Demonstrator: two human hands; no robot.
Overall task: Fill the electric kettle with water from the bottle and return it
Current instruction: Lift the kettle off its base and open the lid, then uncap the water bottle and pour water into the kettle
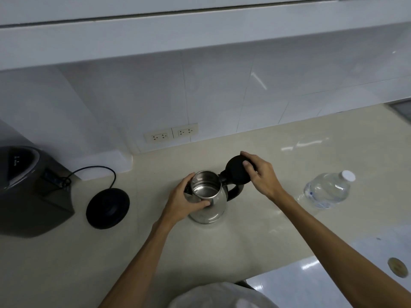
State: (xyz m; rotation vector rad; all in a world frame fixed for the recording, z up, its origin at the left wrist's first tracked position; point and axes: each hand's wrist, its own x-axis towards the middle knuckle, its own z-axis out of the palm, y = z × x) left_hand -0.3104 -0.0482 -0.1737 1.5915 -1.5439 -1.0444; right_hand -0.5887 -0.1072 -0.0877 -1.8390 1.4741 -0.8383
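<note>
A steel electric kettle stands on the cream counter, off its round black base, which lies to the left with its cord. The kettle's black lid is swung back on its hinge, and the inside looks empty. My left hand wraps around the kettle's left side near the rim. My right hand grips the raised lid from the right. A clear water bottle with a white cap stands capped to the right, apart from both hands.
A dark grey appliance sits at the far left. Wall sockets are on the tiled backsplash behind. The counter edge drops to a glossy floor at the lower right. A cabinet overhangs above.
</note>
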